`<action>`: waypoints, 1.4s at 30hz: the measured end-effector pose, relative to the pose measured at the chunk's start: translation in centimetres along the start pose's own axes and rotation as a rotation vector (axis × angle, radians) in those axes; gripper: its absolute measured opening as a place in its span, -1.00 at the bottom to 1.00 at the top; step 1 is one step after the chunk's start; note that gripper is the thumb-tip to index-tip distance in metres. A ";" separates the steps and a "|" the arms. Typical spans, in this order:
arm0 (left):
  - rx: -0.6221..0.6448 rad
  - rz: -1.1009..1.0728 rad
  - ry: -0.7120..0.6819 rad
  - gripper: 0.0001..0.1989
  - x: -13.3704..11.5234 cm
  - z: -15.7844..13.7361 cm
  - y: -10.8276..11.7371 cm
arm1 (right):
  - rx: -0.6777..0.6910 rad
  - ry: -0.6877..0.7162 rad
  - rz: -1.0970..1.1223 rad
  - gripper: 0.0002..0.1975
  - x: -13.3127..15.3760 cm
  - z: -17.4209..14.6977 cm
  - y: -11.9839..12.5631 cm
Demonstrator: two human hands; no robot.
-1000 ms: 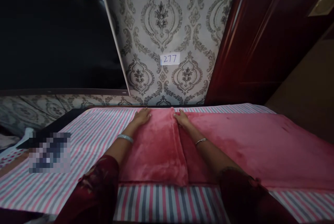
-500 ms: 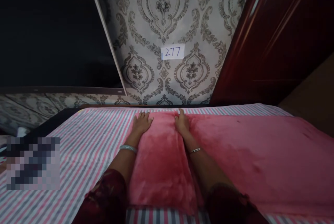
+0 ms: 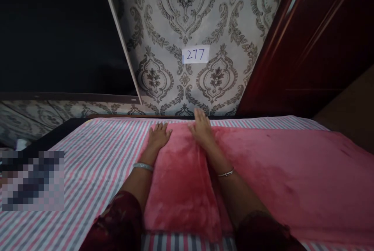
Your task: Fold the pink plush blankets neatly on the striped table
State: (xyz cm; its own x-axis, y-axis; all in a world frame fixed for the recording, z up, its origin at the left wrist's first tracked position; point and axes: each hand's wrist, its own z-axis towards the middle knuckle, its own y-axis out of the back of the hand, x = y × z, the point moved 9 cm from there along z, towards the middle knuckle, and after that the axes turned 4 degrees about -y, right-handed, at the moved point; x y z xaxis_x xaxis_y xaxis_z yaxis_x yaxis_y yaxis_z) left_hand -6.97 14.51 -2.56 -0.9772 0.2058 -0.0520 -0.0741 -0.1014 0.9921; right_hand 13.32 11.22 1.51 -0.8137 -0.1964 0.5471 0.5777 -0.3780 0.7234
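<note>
A plush pink blanket [image 3: 304, 173] lies over a striped cloth, its left part folded over into a narrow band. My left hand [image 3: 159, 135] rests flat on the far left corner of that band, fingers spread and pointing away from me. At the band's far right corner, my right hand [image 3: 202, 129] is raised slightly with its fingers stretched out and the thumb apart. The underside of the right palm is hidden, so contact with the blanket there is unclear. Neither hand grips anything.
The pink, grey and white striped cloth [image 3: 96, 157] covers the surface. Behind it is a patterned wall with a paper label [image 3: 195, 54] reading 277. A large dark screen [image 3: 64, 36] stands at the left, a dark red glossy panel [image 3: 298, 56] at the right. One patch at left is pixelated.
My right hand has lifted from the fold's far edge and its fingers have straightened out. The left hand stays in place on the blanket. The view has shifted slightly.
</note>
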 end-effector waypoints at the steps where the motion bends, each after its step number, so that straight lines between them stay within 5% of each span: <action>1: -0.005 0.002 0.000 -0.40 0.0 0.0 0.1 | 0.088 0.020 -0.038 -0.21 0.6 -0.4 -1.1; 5: -0.006 0.002 0.010 -0.39 -0.1 0.0 0.2 | 0.357 -0.076 -0.169 -0.20 -0.4 -2.7 -5.1; 14: 0.010 -0.108 0.301 -0.35 5.2 -0.5 0.8 | 0.345 -0.063 -0.219 -0.20 -1.1 -3.3 -5.6; 20: -0.014 -0.084 0.328 -0.41 6.6 -1.4 2.6 | 0.372 -0.061 -0.259 -0.20 -1.0 -3.4 -5.6; 22: -0.030 -0.071 0.257 -0.40 4.8 -1.5 3.7 | 0.381 -0.085 -0.243 -0.27 -1.2 -3.3 -5.6; 27: 0.112 -0.138 -0.281 -0.41 -5.7 -1.7 2.6 | 0.372 -0.136 -0.168 -0.40 -1.9 -3.0 -5.4; 32: 0.077 -0.056 -0.378 -0.45 -9.2 -2.7 0.0 | 0.365 -0.069 -0.298 -0.39 -1.4 -3.2 -5.4; 36: 0.017 0.028 -0.252 -0.41 -6.8 -2.4 -0.1 | 0.369 -0.066 -0.318 -0.38 -1.1 -3.2 -5.3; 42: 0.123 0.060 0.024 -0.36 0.8 -2.0 0.8 | 0.381 -0.076 -0.320 -0.38 -1.1 -3.3 -5.3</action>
State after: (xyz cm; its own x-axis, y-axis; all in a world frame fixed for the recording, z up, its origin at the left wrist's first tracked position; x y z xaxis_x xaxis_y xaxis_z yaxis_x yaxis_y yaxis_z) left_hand -8.24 12.69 -2.06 -0.9837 0.1799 0.0071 0.0086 0.0075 0.9999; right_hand 10.95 10.46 -4.28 -0.9552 -0.0526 0.2913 0.2938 -0.0487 0.9546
